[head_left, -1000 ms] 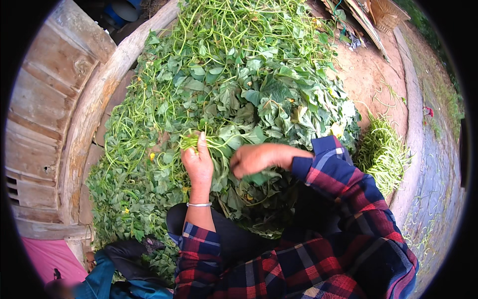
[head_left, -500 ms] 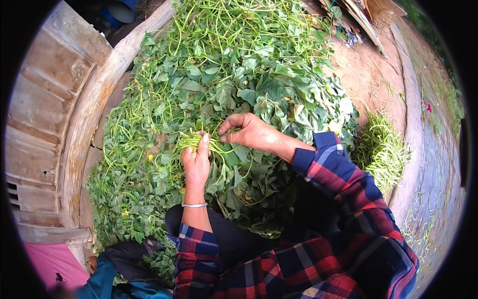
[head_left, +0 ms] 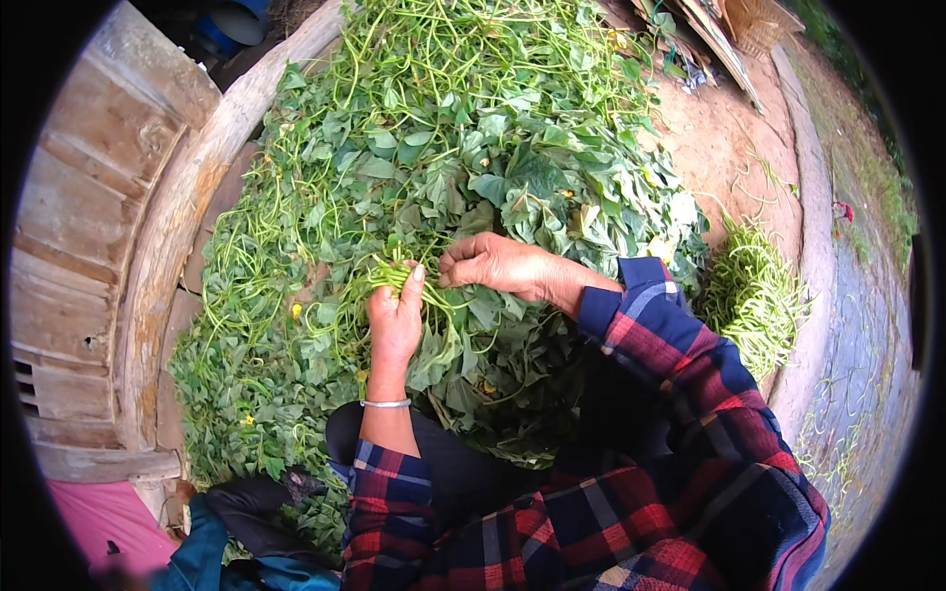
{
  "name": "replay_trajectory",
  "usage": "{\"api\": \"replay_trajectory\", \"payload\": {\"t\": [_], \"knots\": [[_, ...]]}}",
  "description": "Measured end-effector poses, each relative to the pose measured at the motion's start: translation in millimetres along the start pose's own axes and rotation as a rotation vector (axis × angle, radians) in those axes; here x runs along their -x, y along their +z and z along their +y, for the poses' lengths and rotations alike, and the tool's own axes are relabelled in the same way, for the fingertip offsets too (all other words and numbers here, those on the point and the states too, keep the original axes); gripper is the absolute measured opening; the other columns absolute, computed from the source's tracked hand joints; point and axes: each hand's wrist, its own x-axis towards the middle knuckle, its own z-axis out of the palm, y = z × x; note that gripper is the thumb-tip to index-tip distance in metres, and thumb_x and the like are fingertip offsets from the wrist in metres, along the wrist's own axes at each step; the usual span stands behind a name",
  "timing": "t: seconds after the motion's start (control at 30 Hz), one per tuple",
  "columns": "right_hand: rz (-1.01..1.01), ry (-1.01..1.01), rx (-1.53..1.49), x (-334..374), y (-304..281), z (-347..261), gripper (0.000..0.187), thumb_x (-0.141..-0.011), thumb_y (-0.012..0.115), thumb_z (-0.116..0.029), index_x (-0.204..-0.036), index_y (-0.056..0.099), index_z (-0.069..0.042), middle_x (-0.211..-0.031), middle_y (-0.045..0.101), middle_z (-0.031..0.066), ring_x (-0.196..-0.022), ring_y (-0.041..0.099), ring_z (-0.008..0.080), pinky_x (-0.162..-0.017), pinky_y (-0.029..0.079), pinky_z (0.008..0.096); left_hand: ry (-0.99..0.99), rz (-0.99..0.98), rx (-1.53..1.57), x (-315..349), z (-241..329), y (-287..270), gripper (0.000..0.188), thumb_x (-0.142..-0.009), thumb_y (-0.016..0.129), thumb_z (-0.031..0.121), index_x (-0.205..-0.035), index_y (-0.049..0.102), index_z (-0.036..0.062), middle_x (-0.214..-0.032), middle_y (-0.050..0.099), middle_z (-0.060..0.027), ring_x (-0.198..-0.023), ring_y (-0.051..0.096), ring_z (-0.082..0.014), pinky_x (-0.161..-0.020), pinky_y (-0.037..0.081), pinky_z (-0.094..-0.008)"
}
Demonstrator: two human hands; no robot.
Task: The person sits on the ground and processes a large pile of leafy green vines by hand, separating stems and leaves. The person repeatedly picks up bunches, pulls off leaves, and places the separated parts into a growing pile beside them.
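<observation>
My left hand (head_left: 394, 320), with a silvery bracelet at the wrist, is closed around a bundle of long green leaf stems (head_left: 392, 277). The thumb presses along the bundle, and leaves hang below it. Just right of the bundle, my right hand (head_left: 493, 264) has its thumb and fingers pinched together. Whatever lies between those fingertips, if anything, is hidden. Under both hands spreads a big heap of leafy green vines (head_left: 394, 158), dotted with a few yellow flowers.
A pile of pale green stems (head_left: 757, 295) lies on the reddish ground at the right. On the left, a log beam (head_left: 182, 227) runs beside wooden boards (head_left: 89, 236). A woven basket (head_left: 757, 25) stands at the upper right. Pink cloth (head_left: 108, 527) shows at the lower left.
My left hand and the stem bundle have shifted slightly to the right. My right hand's fingers have drawn closer together beside the bundle.
</observation>
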Motion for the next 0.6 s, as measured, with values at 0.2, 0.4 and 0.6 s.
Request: {"api": "replay_trajectory", "payload": {"t": [0.2, 0.4, 0.6], "knots": [[0.128, -0.180, -0.112, -6, -3, 0, 0.019, -0.086, 0.054, -0.019, -0.095, 0.058, -0.003, -0.087, 0.061, 0.0039, -0.083, 0.053, 0.0128, -0.076, 0.043, 0.0271, -0.041, 0.046, 0.167, 0, 3, -3, 0.019, -0.090, 0.057, 0.023, -0.095, 0.058, 0.0050, -0.071, 0.050, 0.0069, -0.059, 0.039, -0.0017, -0.052, 0.032, -0.0170], [0.331, -0.316, -0.533, 3, -42, -25, 0.013, -0.085, 0.061, -0.015, -0.093, 0.058, -0.006, -0.077, 0.059, 0.0010, -0.069, 0.054, 0.0099, -0.069, 0.046, 0.0251, -0.073, 0.103, 0.289, -3, 7, -14, 0.023, -0.091, 0.056, 0.025, -0.102, 0.056, 0.0051, -0.082, 0.056, 0.0039, -0.064, 0.044, -0.0024, -0.056, 0.036, -0.0178], [0.152, -0.253, 0.189, 7, -20, -13, 0.015, -0.081, 0.067, -0.016, -0.093, 0.067, -0.006, -0.087, 0.066, 0.0008, -0.081, 0.058, 0.0084, -0.076, 0.047, 0.0260, -0.074, 0.075, 0.275, -4, 2, -15, 0.024, -0.090, 0.057, 0.026, -0.103, 0.057, 0.0053, -0.084, 0.058, 0.0018, -0.065, 0.046, -0.0031, -0.056, 0.036, -0.0185]]}}
